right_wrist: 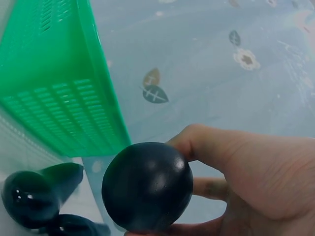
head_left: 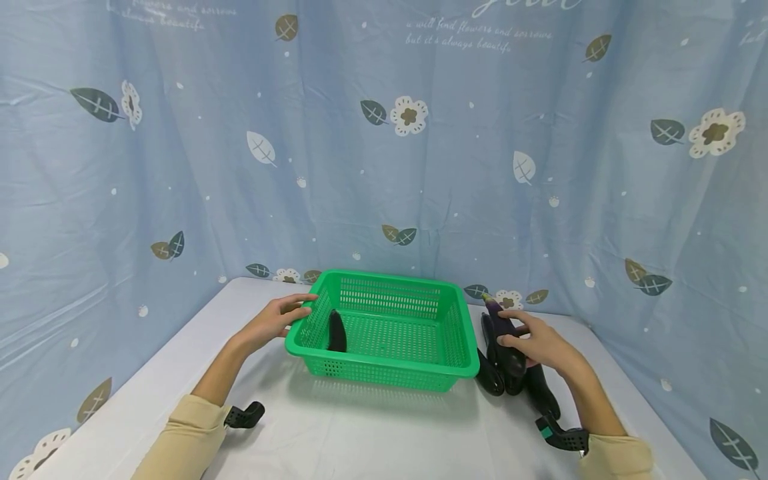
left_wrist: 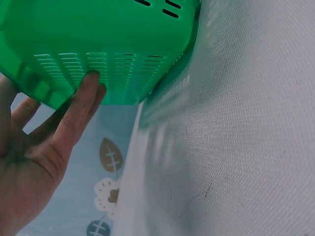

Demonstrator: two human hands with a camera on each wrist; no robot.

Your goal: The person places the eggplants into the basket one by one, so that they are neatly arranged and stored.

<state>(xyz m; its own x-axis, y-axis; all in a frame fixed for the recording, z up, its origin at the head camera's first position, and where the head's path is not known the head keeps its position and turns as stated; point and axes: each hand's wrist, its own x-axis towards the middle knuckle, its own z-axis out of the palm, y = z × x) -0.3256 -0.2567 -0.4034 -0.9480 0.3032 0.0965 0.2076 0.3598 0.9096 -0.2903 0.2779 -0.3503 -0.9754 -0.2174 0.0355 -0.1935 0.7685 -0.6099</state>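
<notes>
Backdrop: blue printed curtain (head_left: 336, 167) behind the green basket (head_left: 384, 379); white table (head_left: 360, 433) beneath it.
My right hand (head_left: 537, 340): fingers curled round a held eggplant (head_left: 509, 357) right of the basket, thumb opposing, probably because it's thick and smooth.
My left hand (head_left: 276, 320): fingers part-spread about the basket's left rim, likely steadying it.
Other eggplants (head_left: 543, 393): crowded right of the basket; one inner eggplant (head_left: 337, 332) lies within.
Barrier: basket's right wall, between pile and interior.

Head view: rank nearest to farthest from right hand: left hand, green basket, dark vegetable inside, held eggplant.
1. Held eggplant, in right hand
2. Green basket, leftward
3. Dark vegetable, basket's left end
4. Left hand, basket's left rim
</notes>
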